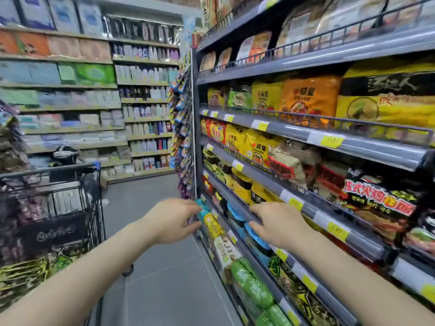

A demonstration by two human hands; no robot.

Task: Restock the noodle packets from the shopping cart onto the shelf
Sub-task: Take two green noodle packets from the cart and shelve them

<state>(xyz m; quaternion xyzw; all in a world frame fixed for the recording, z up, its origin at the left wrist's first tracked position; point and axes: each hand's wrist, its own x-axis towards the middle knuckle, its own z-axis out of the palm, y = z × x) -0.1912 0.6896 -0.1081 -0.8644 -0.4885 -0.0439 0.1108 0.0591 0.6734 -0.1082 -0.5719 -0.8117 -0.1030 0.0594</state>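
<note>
Both hands reach to a low shelf [237,209] made of grey metal. The left hand [173,221] pinches the end of a shiny teal and yellow noodle packet [208,220]. The right hand [280,223] lies with fingers spread on round blue packets [255,232]. The black wire cart [58,208] holds crinkly packs.

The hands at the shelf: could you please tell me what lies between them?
In the head view, between the left hand and right hand sit a teal-and-yellow packet and blue packets behind the shelf rail.
</note>
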